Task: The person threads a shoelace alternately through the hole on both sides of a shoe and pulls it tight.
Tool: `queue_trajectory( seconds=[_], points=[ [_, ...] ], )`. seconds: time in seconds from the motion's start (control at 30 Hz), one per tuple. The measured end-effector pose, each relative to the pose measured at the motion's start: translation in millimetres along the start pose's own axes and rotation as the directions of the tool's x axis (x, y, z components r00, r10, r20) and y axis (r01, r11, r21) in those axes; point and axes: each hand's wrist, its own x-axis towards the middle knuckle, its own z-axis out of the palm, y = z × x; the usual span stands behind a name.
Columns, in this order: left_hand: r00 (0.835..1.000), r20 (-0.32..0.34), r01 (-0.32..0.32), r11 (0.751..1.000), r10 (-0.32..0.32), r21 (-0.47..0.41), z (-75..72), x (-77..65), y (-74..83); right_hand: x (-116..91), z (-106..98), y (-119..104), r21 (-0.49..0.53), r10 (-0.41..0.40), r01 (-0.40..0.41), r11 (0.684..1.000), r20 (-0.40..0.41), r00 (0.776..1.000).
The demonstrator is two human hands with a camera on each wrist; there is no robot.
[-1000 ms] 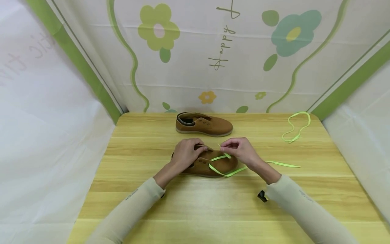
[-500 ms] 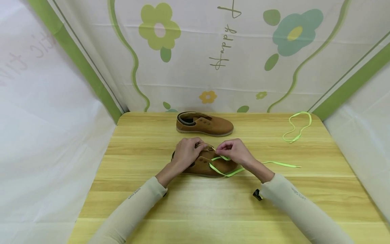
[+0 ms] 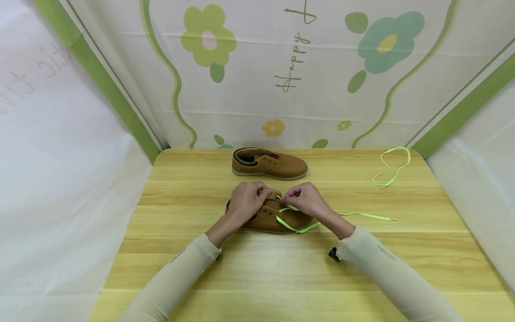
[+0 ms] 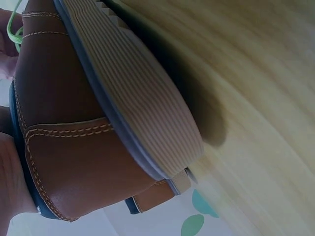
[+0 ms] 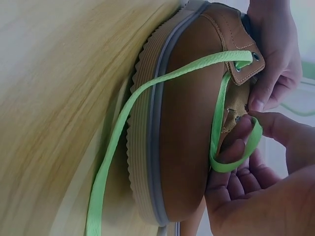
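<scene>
A brown leather shoe (image 3: 263,222) sits on the table, toe to the right. A lime green shoelace (image 3: 307,228) runs through the near flap's front eyelet. My left hand (image 3: 246,200) holds the far eyelet flap between thumb and fingers from above. At that flap, my right hand (image 3: 307,199) pinches one end of the shoelace, its tip at an eyelet. In the right wrist view the lace (image 5: 199,64) loops over the right fingers, and the left thumb nearly meets the right fingertips. The left wrist view shows the shoe's heel (image 4: 78,167); the left fingers are mostly hidden there.
A matching brown shoe (image 3: 287,166) without a lace stands behind, near the table's back edge. Another lime green lace (image 3: 389,182) lies loosely looped at the back right. A printed white curtain (image 3: 249,98) rises behind the wooden table (image 3: 281,277).
My right hand has moved left with the lace end, bringing it to the far flap's eyelet. My left hand keeps its hold on the flap, which has tilted slightly into view.
</scene>
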Motion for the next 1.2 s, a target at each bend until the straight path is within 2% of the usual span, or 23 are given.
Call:
queue_trajectory(
  seconds=[0.23,0.77,1.03,1.2],
  points=[
    [1.0,-0.002,0.005,1.0,-0.005,0.012,-0.2,-0.2,-0.2,1,4,-4,-0.011,0.025,-0.025,1.0,-0.028,0.999],
    [1.0,-0.003,0.002,1.0,-0.002,0.019,-0.8,-0.7,0.9,7,14,-3,-0.046,-0.012,0.007,0.999,-0.117,0.993],
    [1.0,-0.021,-0.008,1.0,0.009,0.025,0.2,-1.3,-0.7,12,18,-1,-0.102,-0.105,0.089,0.991,-0.173,0.979],
    [0.997,-0.049,-0.059,0.998,0.06,0.034,1.2,-4.3,-2.1,13,17,1,-0.11,-0.172,0.157,0.981,-0.144,0.975]
  ],
)
